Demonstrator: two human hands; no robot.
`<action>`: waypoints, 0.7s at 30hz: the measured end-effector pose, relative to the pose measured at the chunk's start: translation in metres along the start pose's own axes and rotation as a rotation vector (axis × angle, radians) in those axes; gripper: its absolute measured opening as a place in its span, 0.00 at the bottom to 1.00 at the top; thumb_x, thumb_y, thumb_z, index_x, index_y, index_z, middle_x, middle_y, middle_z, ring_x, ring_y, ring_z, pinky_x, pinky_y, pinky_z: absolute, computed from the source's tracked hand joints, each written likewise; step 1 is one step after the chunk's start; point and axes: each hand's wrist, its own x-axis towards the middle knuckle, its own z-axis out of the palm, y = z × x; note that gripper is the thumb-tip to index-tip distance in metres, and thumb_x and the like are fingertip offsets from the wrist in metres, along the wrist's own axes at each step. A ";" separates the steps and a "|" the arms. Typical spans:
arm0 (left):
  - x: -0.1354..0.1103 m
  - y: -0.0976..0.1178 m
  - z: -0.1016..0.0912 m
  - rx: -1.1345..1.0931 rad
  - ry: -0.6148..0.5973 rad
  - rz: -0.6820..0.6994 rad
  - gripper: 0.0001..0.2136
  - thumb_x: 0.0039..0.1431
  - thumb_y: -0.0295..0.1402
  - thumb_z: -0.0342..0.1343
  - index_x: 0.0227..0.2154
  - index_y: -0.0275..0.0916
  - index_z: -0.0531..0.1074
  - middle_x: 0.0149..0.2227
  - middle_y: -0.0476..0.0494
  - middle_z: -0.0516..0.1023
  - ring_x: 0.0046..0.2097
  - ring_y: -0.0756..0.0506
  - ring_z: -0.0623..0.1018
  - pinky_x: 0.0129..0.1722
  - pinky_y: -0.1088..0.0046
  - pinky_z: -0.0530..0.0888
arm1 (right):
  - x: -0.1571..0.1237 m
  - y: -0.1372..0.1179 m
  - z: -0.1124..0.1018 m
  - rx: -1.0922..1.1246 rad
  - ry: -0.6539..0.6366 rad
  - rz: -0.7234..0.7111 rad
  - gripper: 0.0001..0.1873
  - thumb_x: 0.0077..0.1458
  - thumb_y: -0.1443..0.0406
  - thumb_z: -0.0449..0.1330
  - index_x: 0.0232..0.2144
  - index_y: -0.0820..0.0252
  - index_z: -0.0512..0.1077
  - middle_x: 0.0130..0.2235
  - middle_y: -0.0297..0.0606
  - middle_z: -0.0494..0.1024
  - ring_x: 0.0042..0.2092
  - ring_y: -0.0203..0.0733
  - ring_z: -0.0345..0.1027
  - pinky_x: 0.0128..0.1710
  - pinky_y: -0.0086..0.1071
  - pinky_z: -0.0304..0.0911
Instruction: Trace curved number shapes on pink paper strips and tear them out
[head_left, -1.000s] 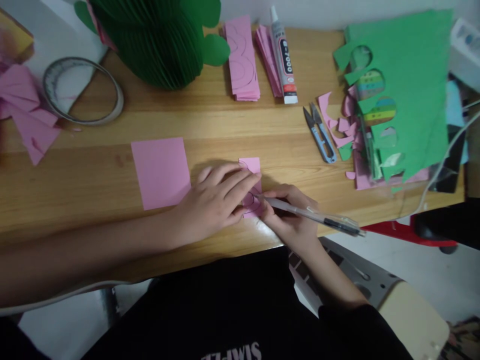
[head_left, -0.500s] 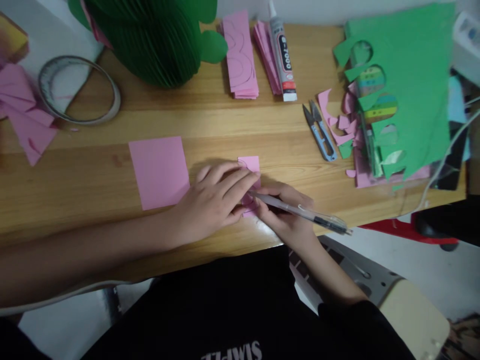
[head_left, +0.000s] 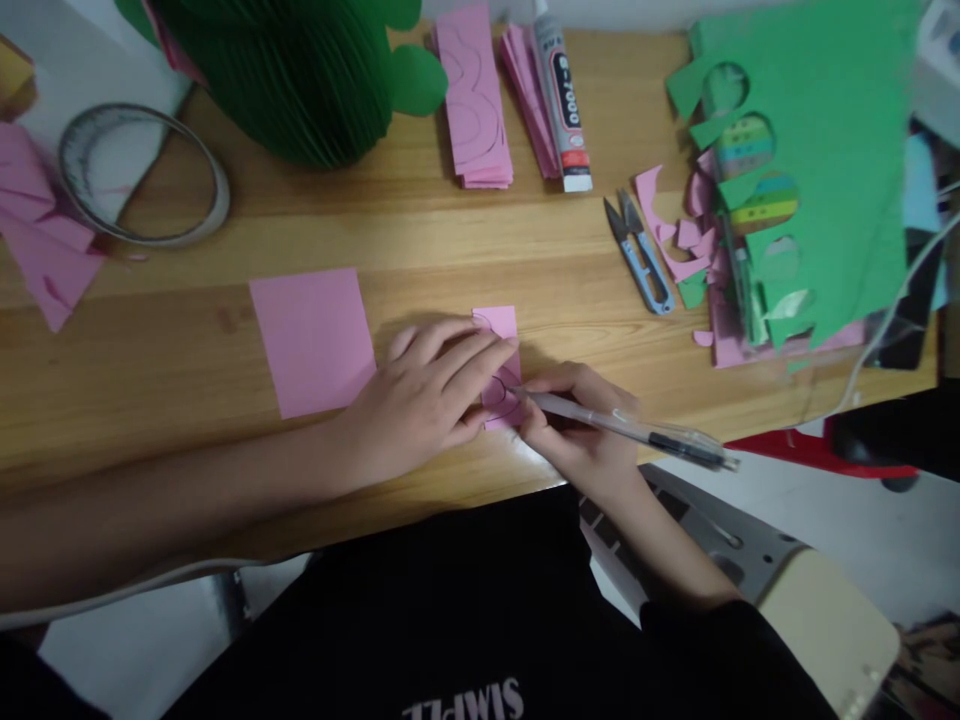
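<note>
My left hand [head_left: 427,395] lies flat, fingers stretched out, pressing a narrow pink paper strip [head_left: 498,322] onto the wooden table [head_left: 187,330]. Much of the strip is hidden under that hand. My right hand [head_left: 581,425] pinches a clear pen [head_left: 630,430], whose tip touches the strip beside my left fingertips. Curved pen lines show on the strip. A larger pink paper rectangle [head_left: 311,340] lies just left of my left hand.
At the back stand a green honeycomb paper shape [head_left: 300,70], a stack of marked pink strips [head_left: 472,100] and a glue tube [head_left: 562,100]. Small blue snips [head_left: 641,255] lie right of centre, beside pink scraps and cut green sheets [head_left: 817,160]. A tape roll [head_left: 142,175] sits far left.
The pen tip has shifted slightly along the pink strip while my left hand stays pressed on it. The view has drifted a little.
</note>
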 end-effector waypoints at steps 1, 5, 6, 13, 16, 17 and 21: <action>0.000 0.000 0.000 -0.005 -0.001 -0.002 0.22 0.62 0.31 0.55 0.58 0.33 0.64 0.55 0.32 0.76 0.55 0.33 0.73 0.49 0.54 0.71 | 0.000 0.000 0.000 -0.006 -0.002 -0.009 0.02 0.53 0.66 0.63 0.30 0.56 0.72 0.25 0.29 0.77 0.22 0.31 0.68 0.22 0.26 0.65; 0.000 0.000 0.000 -0.015 0.015 -0.004 0.21 0.62 0.30 0.53 0.58 0.34 0.64 0.55 0.33 0.76 0.56 0.34 0.73 0.50 0.54 0.71 | -0.002 -0.001 0.000 -0.027 0.003 -0.021 0.03 0.52 0.66 0.63 0.29 0.56 0.71 0.24 0.29 0.77 0.22 0.32 0.68 0.22 0.26 0.65; 0.000 0.000 0.000 -0.012 0.018 -0.002 0.21 0.62 0.30 0.53 0.58 0.34 0.65 0.55 0.33 0.77 0.56 0.34 0.74 0.49 0.54 0.71 | -0.002 -0.001 0.000 -0.028 0.003 -0.019 0.03 0.52 0.66 0.63 0.29 0.56 0.71 0.24 0.29 0.77 0.22 0.32 0.68 0.22 0.26 0.65; 0.000 0.001 -0.001 -0.028 0.005 -0.014 0.22 0.61 0.28 0.53 0.58 0.34 0.65 0.55 0.34 0.77 0.56 0.33 0.73 0.49 0.54 0.71 | -0.006 0.000 0.000 -0.033 -0.005 -0.011 0.02 0.51 0.67 0.62 0.30 0.56 0.72 0.25 0.31 0.78 0.24 0.33 0.71 0.23 0.26 0.67; 0.000 0.001 -0.001 -0.025 -0.006 -0.018 0.22 0.61 0.29 0.53 0.59 0.37 0.64 0.55 0.36 0.76 0.56 0.34 0.73 0.50 0.55 0.71 | -0.007 0.002 -0.001 -0.035 -0.016 -0.017 0.02 0.51 0.67 0.63 0.30 0.55 0.72 0.25 0.30 0.78 0.24 0.33 0.71 0.24 0.27 0.67; 0.000 0.001 -0.001 -0.022 -0.011 -0.017 0.22 0.61 0.29 0.53 0.59 0.37 0.64 0.56 0.36 0.76 0.56 0.34 0.73 0.50 0.55 0.71 | -0.007 0.002 -0.001 -0.036 -0.018 -0.020 0.02 0.51 0.67 0.63 0.30 0.55 0.72 0.25 0.30 0.77 0.24 0.33 0.71 0.24 0.27 0.68; -0.001 0.001 0.000 0.006 -0.002 -0.008 0.22 0.62 0.30 0.53 0.59 0.36 0.64 0.56 0.36 0.76 0.57 0.35 0.73 0.50 0.55 0.72 | -0.007 0.002 -0.001 -0.036 -0.019 -0.047 0.02 0.52 0.67 0.63 0.30 0.55 0.72 0.26 0.30 0.79 0.24 0.34 0.72 0.25 0.28 0.69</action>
